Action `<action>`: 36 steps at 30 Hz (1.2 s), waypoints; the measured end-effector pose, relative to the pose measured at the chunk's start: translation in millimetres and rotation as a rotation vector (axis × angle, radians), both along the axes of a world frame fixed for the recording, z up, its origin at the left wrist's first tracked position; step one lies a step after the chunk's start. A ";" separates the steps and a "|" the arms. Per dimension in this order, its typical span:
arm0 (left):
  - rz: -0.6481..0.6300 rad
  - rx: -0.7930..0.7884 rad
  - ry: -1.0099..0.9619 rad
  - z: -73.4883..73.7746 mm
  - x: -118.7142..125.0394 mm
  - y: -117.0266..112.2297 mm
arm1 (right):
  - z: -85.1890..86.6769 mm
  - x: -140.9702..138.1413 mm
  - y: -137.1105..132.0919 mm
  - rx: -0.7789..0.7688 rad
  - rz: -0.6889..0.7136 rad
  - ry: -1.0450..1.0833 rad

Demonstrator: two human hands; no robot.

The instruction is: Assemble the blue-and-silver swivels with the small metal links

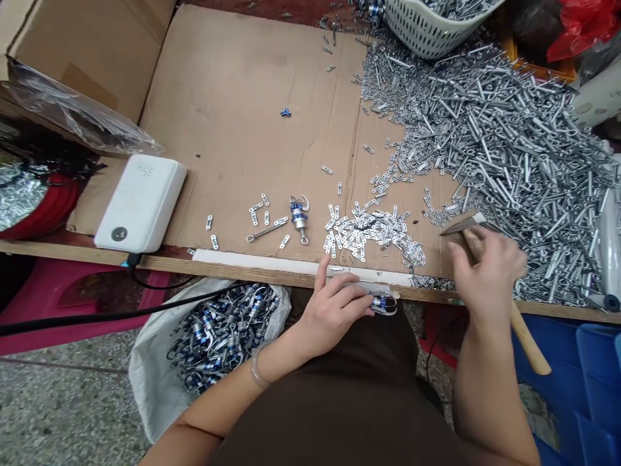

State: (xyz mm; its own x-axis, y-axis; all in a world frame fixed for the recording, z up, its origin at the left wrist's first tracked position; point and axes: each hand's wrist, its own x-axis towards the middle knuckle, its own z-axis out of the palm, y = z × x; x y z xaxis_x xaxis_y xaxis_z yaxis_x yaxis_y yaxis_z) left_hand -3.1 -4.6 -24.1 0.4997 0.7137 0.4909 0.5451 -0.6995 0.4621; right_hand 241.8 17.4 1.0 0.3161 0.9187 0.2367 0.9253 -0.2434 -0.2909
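Observation:
My left hand [334, 307] lies at the table's front edge, its index finger stretched out and its other fingers bent over a blue-and-silver hook fitting [384, 303]. Most of that fitting's near end is hidden by the fingers. My right hand [488, 268] is closed round a hammer [531, 340] close to its head, with the pointed end facing left and the wooden handle slanting down to the right. Between the hands is a spread of small punched metal plates [369, 230]. A similar hook fitting [299, 220] rests on the cardboard beside a metal eye rod [266, 230].
A large heap of metal eye rods [509, 142] covers the right side, below a white basket [422, 29]. A white power bank [140, 204] with a cable sits left. Under the edge hangs a sack [145, 362] of hook fittings. A blue three-armed piece [286, 112] lies farther back.

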 end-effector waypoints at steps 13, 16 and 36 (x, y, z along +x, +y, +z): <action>-0.015 -0.045 -0.015 1.7 -0.9 -0.6 | 31.7 -47.3 -72.4 -0.106 0.528 0.167; -0.021 -0.033 -0.030 0.2 -0.8 -1.0 | 25.0 -53.2 -81.9 -0.075 0.563 0.126; 0.011 -0.095 -0.077 5.7 -2.6 0.1 | -10.6 31.2 -5.2 -0.123 -0.076 -0.304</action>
State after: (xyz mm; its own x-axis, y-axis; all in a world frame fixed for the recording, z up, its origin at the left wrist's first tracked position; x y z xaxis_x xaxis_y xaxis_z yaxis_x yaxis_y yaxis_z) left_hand -5.7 -4.4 -18.4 0.4552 0.7639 0.4575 0.5125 -0.6449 0.5670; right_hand 273.0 12.2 -9.6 0.3168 0.9226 0.2200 0.9430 -0.3313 0.0316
